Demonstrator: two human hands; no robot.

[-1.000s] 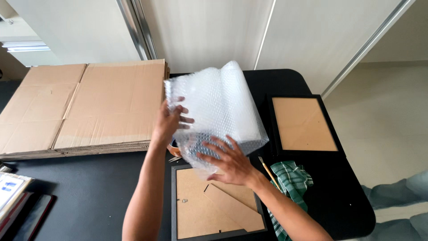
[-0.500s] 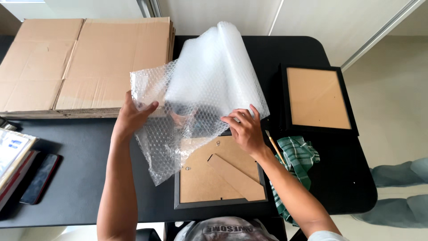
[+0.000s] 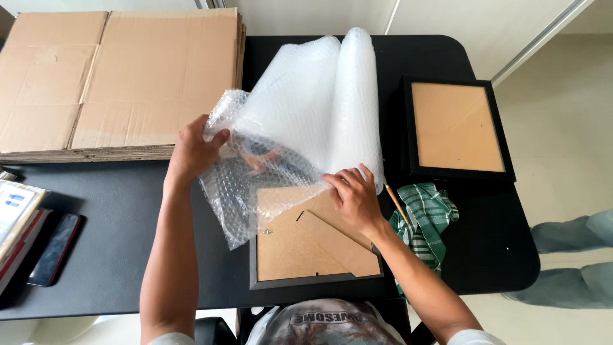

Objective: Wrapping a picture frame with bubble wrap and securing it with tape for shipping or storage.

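A person is sitting at a black desk, seen from above, and handling a large sheet of clear bubble wrap in the centre of the frame. The left hand is pinching the sheet's crumpled left edge, fingers curled closed around it. The right hand is lying with fingers spread and only loosely bent, pressing the sheet's lower right edge down; whether it is actually gripping the wrap is hard to tell.

The wrap is draping over the upper part of a picture frame lying face down at lower centre, so its top edge is hidden; only the brown backing board and folding stand are showing. Something pinkish is blurring through the bubbles just right of the left hand, too unclear to identify.

At upper left, a stack of flattened brown cardboard boxes is running off the frame's edge. At upper right, a second black frame with a tan backing is lying flat. A green checked cloth is sitting crumpled just beside the right wrist, with a thin pencil partly tucked against it. At the far left edge, a dark phone and a cut-off pile of books are lying.
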